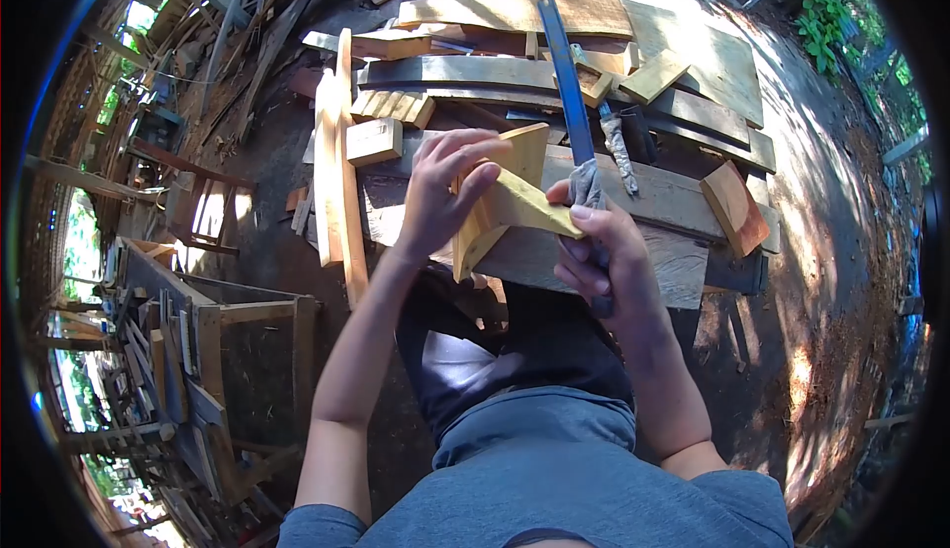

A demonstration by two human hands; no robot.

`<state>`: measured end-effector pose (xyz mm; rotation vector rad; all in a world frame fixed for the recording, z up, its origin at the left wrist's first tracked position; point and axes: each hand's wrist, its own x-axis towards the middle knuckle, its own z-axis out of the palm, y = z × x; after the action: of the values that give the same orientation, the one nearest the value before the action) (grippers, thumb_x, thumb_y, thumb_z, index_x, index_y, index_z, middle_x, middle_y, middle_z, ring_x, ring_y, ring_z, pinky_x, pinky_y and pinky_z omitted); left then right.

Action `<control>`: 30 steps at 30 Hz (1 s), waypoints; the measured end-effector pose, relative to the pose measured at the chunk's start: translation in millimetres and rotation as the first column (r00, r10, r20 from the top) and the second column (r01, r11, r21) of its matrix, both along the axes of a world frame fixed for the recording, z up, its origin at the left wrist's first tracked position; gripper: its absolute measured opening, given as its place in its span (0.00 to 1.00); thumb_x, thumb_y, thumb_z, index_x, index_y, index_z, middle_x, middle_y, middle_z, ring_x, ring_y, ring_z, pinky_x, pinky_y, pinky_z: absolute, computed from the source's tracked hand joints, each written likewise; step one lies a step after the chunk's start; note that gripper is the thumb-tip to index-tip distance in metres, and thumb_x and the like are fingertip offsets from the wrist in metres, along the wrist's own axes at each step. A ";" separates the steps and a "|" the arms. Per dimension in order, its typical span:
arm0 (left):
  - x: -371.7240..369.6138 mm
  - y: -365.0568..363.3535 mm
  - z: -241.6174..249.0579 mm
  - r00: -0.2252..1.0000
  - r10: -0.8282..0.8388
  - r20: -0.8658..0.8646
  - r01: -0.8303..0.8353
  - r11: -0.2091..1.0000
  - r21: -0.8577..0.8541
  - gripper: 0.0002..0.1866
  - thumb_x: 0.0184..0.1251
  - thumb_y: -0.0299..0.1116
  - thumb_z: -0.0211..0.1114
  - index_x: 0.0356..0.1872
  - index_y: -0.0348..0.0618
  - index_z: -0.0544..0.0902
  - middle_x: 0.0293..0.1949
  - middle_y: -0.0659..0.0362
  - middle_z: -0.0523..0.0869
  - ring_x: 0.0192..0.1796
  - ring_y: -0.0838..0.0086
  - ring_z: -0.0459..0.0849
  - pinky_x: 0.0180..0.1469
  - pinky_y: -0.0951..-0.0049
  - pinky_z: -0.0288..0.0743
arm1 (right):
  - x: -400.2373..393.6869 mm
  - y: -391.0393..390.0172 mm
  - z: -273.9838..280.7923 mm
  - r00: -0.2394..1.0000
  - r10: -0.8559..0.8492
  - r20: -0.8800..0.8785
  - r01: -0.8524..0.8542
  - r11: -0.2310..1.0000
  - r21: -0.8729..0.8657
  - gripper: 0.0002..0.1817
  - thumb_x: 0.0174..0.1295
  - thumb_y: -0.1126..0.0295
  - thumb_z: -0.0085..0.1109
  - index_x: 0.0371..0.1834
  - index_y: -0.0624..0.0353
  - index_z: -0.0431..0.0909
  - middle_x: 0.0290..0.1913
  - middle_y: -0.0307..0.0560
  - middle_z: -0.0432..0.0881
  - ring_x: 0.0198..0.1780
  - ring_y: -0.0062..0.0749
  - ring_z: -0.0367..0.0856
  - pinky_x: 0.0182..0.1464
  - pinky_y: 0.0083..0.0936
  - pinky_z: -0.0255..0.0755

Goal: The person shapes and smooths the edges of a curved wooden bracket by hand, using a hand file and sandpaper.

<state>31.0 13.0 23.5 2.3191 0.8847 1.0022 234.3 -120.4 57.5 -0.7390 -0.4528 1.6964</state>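
Bench [683,202] of rough planks is carrying offcuts — blue bar [564,63], small block [374,140] crowding behind | wedge-shaped wood piece [510,207] is sitting above the lap, likely light, stiff, splintery; thick end looks best for gripping | left hand [445,192] fingers are clasping it | right hand [599,251] is pinching its tip — also clenching a grey handle [588,184]

Your left hand [442,192] covers the left part of the wooden wedge [510,207], so you cannot see how its fingers [473,184] sit behind the piece. Your right hand [599,251] hides the handle of the blue saw [566,73], and the teeth along the blade are too small to make out. The bench [673,261] is partly masked by both hands and your knees. The lens rim cuts off the wooden frame [247,350] at lower left.
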 end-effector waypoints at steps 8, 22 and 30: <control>13.1 -54.1 -28.4 0.984 0.167 -0.058 -0.134 0.920 0.368 0.37 0.62 0.45 0.73 0.73 0.46 0.73 0.72 0.47 0.73 0.74 0.46 0.71 0.74 0.43 0.68 | -21.4 -12.3 8.9 0.999 -0.029 -0.027 0.030 0.999 0.021 0.15 0.73 0.68 0.54 0.59 0.60 0.74 0.26 0.37 0.70 0.13 0.12 0.56 0.17 0.14 0.55; -14.9 17.9 20.3 0.991 0.106 -0.084 -0.060 0.901 0.430 0.28 0.54 0.15 0.66 0.58 0.49 0.89 0.58 0.56 0.89 0.65 0.58 0.85 0.71 0.55 0.76 | -12.3 -7.6 -12.6 0.980 -0.056 0.190 0.052 0.998 0.024 0.18 0.79 0.64 0.51 0.65 0.62 0.70 0.27 0.35 0.73 0.14 0.08 0.57 0.16 0.09 0.52; -1.8 -4.7 -6.9 0.937 0.260 -0.235 -0.088 0.823 0.561 0.25 0.61 0.25 0.66 0.60 0.59 0.88 0.59 0.64 0.89 0.64 0.64 0.85 0.73 0.52 0.72 | -49.3 7.5 -35.4 0.934 -0.059 0.352 0.048 0.998 0.039 0.18 0.75 0.59 0.63 0.58 0.59 0.76 0.34 0.36 0.85 0.29 0.07 0.72 0.32 0.11 0.64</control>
<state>29.3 8.3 16.6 2.9820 1.0549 1.1021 185.0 -113.0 22.1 -1.0318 -0.6995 1.5040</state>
